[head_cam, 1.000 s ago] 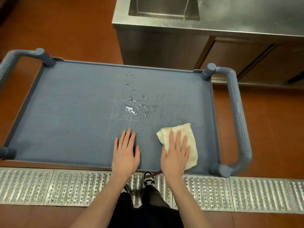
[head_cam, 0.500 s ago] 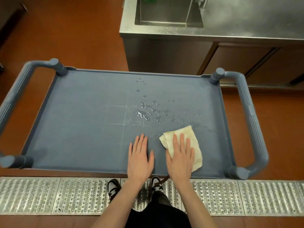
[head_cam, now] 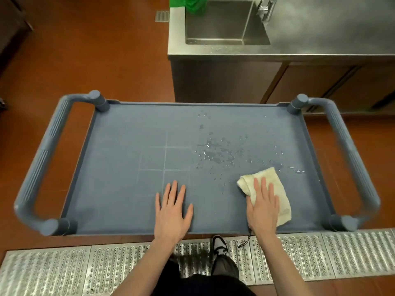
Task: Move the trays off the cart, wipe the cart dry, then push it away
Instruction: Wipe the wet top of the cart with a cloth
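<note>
A blue-grey plastic cart (head_cam: 119, 167) stands in front of me with no trays on its top. Water droplets (head_cam: 215, 154) are scattered right of the middle of the shelf. My right hand (head_cam: 263, 207) lies flat with straight fingers on a folded cream cloth (head_cam: 277, 189) near the shelf's front right. My left hand (head_cam: 172, 212) rests flat and open on the bare shelf near the front edge, apart from the cloth.
The cart has a ribbed handle at the left end (head_cam: 40, 165) and the right end (head_cam: 350, 154). Behind it stands a steel counter (head_cam: 320, 35) with a sink (head_cam: 215, 22) holding something green (head_cam: 188, 3). A metal floor grate (head_cam: 64, 270) runs under my feet.
My right hand has slid the cloth to the right along the front of the shelf. My left hand has stayed flat on the shelf. My view has shifted, bringing more of the sink in.
</note>
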A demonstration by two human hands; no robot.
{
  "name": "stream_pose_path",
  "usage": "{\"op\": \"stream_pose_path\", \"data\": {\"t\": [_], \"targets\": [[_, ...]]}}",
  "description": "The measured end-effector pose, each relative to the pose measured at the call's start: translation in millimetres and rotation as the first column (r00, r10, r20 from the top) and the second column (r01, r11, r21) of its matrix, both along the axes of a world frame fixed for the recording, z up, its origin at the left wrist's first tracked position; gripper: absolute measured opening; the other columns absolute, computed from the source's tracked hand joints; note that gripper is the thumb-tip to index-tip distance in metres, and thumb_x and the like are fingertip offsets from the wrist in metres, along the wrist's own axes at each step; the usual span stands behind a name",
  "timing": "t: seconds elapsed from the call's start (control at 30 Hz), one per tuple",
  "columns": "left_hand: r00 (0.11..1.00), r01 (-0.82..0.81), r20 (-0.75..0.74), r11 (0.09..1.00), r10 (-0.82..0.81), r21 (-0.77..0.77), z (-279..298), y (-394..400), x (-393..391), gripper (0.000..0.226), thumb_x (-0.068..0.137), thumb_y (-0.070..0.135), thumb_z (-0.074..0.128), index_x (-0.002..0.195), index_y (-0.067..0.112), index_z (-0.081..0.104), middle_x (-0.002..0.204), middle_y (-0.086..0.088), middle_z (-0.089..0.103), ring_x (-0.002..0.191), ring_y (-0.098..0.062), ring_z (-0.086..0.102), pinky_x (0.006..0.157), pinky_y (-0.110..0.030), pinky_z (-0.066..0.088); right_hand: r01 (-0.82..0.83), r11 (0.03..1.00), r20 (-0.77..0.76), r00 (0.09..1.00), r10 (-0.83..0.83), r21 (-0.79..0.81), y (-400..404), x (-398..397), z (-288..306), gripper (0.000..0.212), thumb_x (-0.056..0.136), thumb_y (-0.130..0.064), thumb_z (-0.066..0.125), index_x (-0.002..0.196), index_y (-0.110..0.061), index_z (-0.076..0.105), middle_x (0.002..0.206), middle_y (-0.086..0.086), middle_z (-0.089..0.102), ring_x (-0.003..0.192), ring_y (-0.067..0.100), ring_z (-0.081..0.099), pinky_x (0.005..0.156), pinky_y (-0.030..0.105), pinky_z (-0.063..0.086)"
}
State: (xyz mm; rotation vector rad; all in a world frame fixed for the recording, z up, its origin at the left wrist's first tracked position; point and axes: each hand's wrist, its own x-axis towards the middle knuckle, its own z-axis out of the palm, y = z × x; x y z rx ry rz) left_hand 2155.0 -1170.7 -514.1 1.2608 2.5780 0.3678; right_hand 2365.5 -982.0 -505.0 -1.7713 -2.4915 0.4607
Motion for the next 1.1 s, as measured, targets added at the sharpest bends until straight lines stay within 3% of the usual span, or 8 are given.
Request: {"op": "stream_pose_path", "data": {"t": [0.37, 0.53, 0.73, 0.83, 0.93, 1.1], "targets": [[1.0, -0.005, -0.019, 0.999, 0.004, -0.037, 1.0, 2.4, -8.5, 0.067, 0.102, 0.052, 0.039, 0.163, 0.025, 0.035, 0.174, -0.004, 0.021, 0.163, -0.023, 0.012, 0.13, -0.058, 0.014, -0.046, 0.998, -0.031, 0.998, 0.045, -0.034, -46.3, -60.7, -5.8, 0.064, 0.105, -0.03, 0.053, 0.164, -0.026, 0.027, 0.173, 0.001, 0.018, 0.16, 0.027, 0.013, 0.128, 0.051, 0.014], [1.0, 0.003, -0.023, 0.999, -0.004, -0.042, 0.6, 1.9, -10.0, 0.068, 0.101, 0.051, 0.036, 0.164, 0.025, 0.035, 0.174, -0.004, 0.02, 0.163, -0.024, 0.013, 0.129, -0.058, 0.015, -0.12, 0.993, -0.05, 0.992, 0.119, -0.02, -69.2, -88.8, -8.7, 0.066, 0.1, -0.043, 0.03, 0.164, -0.025, 0.026, 0.172, 0.004, 0.023, 0.16, 0.028, 0.016, 0.126, 0.053, 0.019], [0.999, 0.026, -0.024, 0.999, -0.027, -0.043, 2.2, 3.3, -11.0, 0.07, 0.097, 0.046, 0.033, 0.16, 0.018, 0.042, 0.172, -0.009, 0.028, 0.16, -0.028, 0.023, 0.127, -0.06, 0.022, -0.203, 0.975, -0.096, 0.976, 0.194, -0.088, -92.5, -118.9, -6.4, 0.07, 0.098, -0.043, 0.028, 0.166, -0.027, 0.017, 0.174, -0.001, 0.01, 0.161, 0.021, 0.002, 0.129, 0.048, 0.007], [0.999, 0.044, 0.003, 0.999, -0.044, -0.025, 2.8, -0.6, -14.8, 0.066, 0.097, 0.045, 0.033, 0.156, 0.019, 0.045, 0.172, -0.008, 0.029, 0.16, -0.026, 0.023, 0.127, -0.058, 0.022, -0.246, 0.963, -0.079, 0.968, 0.238, -0.109, -100.9, -127.5, -7.2, 0.072, 0.1, -0.039, 0.038, 0.166, -0.027, 0.014, 0.174, -0.003, 0.006, 0.161, 0.018, -0.004, 0.13, 0.047, 0.003], [0.995, 0.097, 0.024, 0.995, -0.097, -0.006, 3.7, -6.3, -27.2, 0.067, 0.096, 0.042, 0.035, 0.158, 0.018, 0.043, 0.171, -0.005, 0.03, 0.16, -0.023, 0.024, 0.128, -0.055, 0.023, -0.235, 0.968, -0.065, 0.971, 0.23, -0.088, -101.2, -127.6, -7.1, 0.07, 0.099, -0.039, 0.028, 0.166, -0.028, 0.016, 0.174, -0.005, 0.007, 0.161, 0.018, -0.001, 0.13, 0.049, 0.011], [0.967, 0.254, -0.001, 0.967, -0.254, 0.017, 3.4, -34.0, -64.1, 0.064, 0.101, 0.043, 0.037, 0.162, 0.022, 0.038, 0.172, 0.001, 0.025, 0.16, -0.017, 0.025, 0.129, -0.054, 0.016, -0.211, 0.976, -0.059, 0.976, 0.208, -0.052, -99.5, -127.6, -4.9, 0.069, 0.103, -0.03, 0.053, 0.165, -0.028, 0.023, 0.173, -0.004, 0.014, 0.161, 0.021, 0.006, 0.129, 0.046, 0.009]]}}
